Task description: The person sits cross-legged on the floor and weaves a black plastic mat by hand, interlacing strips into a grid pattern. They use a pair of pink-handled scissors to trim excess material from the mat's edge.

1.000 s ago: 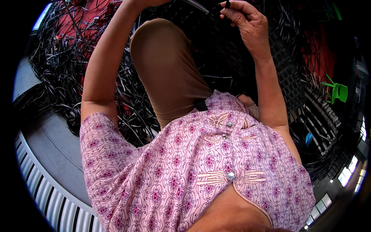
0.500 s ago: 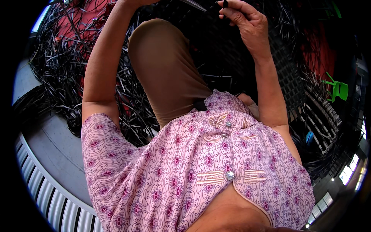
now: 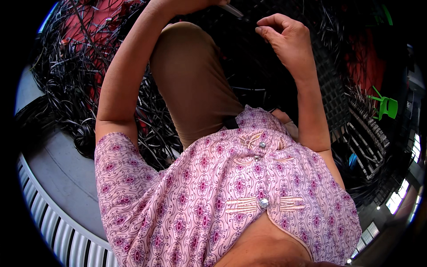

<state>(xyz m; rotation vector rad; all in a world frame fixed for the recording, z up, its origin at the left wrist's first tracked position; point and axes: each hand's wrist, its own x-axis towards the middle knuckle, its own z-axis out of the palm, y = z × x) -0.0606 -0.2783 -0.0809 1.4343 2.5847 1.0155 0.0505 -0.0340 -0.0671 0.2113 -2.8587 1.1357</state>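
At the top edge my left hand (image 3: pixel 189 4) is cut off by the frame, most of its fingers out of sight. A narrow, tapered metal tool (image 3: pixel 233 10) sticks out from it toward the right; its full shape is hidden. My right hand (image 3: pixel 291 42) hangs to the right of the tool tip, thumb and forefinger curved toward each other with a small dark gap between. Nothing shows in its fingertips. Behind and beside this hand is a woven black panel (image 3: pixel 327 84) of flat plastic strips. My bent knee (image 3: pixel 184 53) in brown trousers rises between my arms.
Tangled black plastic strips (image 3: pixel 66 93) heap on the left over red material (image 3: pixel 86 24). A grey surface (image 3: pixel 62 155) and a white slatted piece (image 3: pixel 66 222) lie at lower left. On the right are a rack-like bundle of strips (image 3: pixel 367 133) and a green chair (image 3: pixel 388 108).
The short black piece pinched in my right fingertips no longer shows there. That hand has lowered slightly. My left hand and the metal tool have shifted a little right and down.
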